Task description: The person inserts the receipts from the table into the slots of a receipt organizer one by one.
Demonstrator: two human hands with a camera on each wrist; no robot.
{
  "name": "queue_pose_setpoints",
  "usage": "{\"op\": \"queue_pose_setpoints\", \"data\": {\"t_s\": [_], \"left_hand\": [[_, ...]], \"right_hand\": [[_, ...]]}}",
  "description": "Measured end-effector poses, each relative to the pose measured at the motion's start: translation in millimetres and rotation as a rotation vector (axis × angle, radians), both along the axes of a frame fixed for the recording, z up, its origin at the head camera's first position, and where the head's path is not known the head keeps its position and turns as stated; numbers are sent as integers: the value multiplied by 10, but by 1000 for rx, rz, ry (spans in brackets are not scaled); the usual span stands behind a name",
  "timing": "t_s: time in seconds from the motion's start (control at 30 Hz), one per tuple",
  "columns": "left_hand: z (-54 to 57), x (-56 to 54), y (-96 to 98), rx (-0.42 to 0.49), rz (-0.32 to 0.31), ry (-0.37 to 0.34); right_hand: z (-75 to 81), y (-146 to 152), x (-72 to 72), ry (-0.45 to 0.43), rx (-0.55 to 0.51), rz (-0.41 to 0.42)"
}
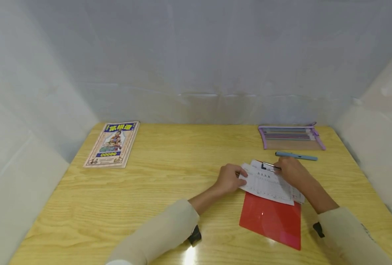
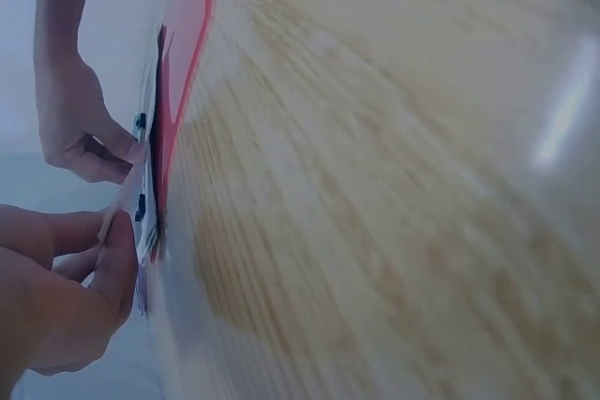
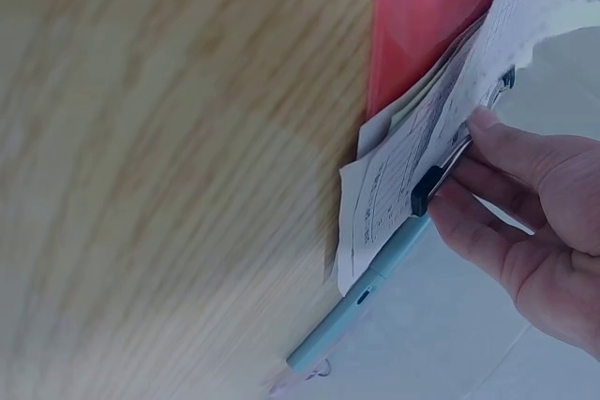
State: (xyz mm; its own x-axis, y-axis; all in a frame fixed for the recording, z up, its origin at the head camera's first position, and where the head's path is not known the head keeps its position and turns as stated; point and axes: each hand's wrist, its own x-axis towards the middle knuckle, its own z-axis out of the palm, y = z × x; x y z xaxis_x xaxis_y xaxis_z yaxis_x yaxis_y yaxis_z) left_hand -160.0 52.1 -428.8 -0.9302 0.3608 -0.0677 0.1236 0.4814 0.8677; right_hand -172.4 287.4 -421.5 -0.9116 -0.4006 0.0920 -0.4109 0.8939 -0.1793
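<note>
A red clipboard point(image 1: 271, 222) lies on the right part of the table with several printed sheets point(image 1: 265, 186) over its upper half. My left hand point(image 1: 228, 179) pinches the left edge of the top sheet between thumb and fingers; in the left wrist view that sheet's edge point(image 2: 114, 208) is lifted toward the fingertips. At the clipboard's top, my right hand point(image 1: 292, 172) grips the metal clip point(image 1: 271, 166). The right wrist view has the thumb and fingers on the clip, beside its black end point(image 3: 427, 190). Papers underneath fan out unevenly.
A blue-grey pen point(image 1: 296, 156) lies just beyond my right hand. Behind it is a clear pencil pouch point(image 1: 292, 138) with purple trim, holding several pencils. A comic-style book point(image 1: 112, 144) sits at the far left. White sheeting point(image 1: 196, 66) walls the table's back and sides.
</note>
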Motion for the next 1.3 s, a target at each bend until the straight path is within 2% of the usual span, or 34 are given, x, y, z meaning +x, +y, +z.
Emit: {"op": "queue_pose_setpoints", "data": {"t_s": [0.2,0.33,0.63,0.9,1.13,1.3], "left_hand": [[-34,2,93,3,-45,11],[-39,12,145,-17,-65,47],[-103,50,257,-32,-38,131],[-131,77,345,-73,-19,109],[-151,76,378,-86,-27,89],[-140,79,381,-130,-29,88]], "right_hand": [[-8,14,-3,19,1,26],[-3,16,-10,32,14,44],[12,7,-16,47,28,54],[-12,-4,-14,39,36,39],[-30,0,-7,68,67,50],[-38,-3,0,77,59,59]]}}
